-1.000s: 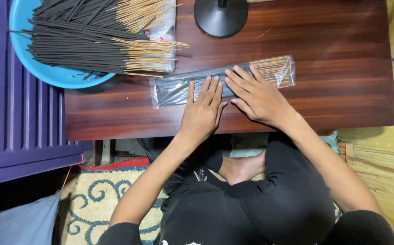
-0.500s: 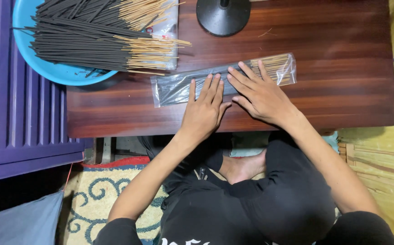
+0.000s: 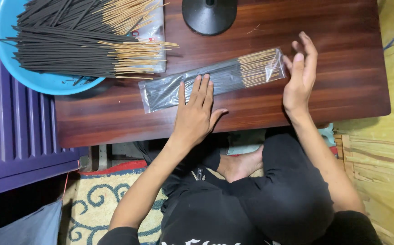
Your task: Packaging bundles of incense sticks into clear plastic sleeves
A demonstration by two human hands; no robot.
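A clear plastic packet of dark incense sticks [image 3: 224,77] with pale bare ends lies slanted on the brown wooden table [image 3: 342,54]. My left hand [image 3: 194,115] presses flat on the packet's middle, fingers spread over the dark part. My right hand [image 3: 300,77] is off the packet, at its right end by the open mouth, fingers loosely extended and holding nothing.
A blue bowl [image 3: 43,81] heaped with loose incense sticks [image 3: 79,43] sits at the table's left corner, partly over a purple ribbed panel [image 3: 11,131]. A black round stand base [image 3: 208,16] is at the far edge. My crossed legs lie under the near edge.
My right hand has slid off the packet to its right end and lifted. My left hand stays pressed on the packet. The view has shifted slightly.
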